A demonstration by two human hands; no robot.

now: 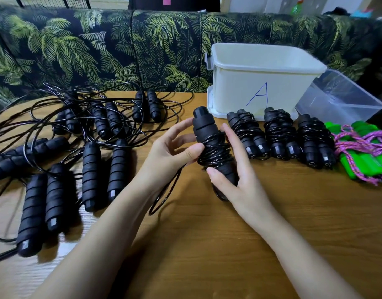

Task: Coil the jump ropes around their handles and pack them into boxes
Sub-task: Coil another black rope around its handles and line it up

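- Head view: handle bundle point(209, 143) sits mid-scene above the table point(207, 244), roughly upright w/ a slight tilt, between both my hands.
- L hand point(170, 152): thumb pressed on the coiled turns mid-bundle, fingers reaching to the upper foam's left side. It's pinching, not loose.
- R hand point(235, 175): thumb on the lower foam just under the coil, fingers laid up the right side. It grips the bottom end.
- Handling, my guess: foam is soft, grippy, light. Cord is thin, glossy, springy, and prob unwinds if my thumb lifts. Best hold = thumb across the turns, other hand on bare foam below.
- Loose cord tail point(164, 195) drops from under the bundle and loops on the table near-left, by my L wrist. Not yet wound.
- Finished bundles point(278, 134) lie just right, in front of white box "A" point(261, 83), w/ the clear box point(337, 98) further right.
- Uncoiled ropes point(88, 130) are piled at left.
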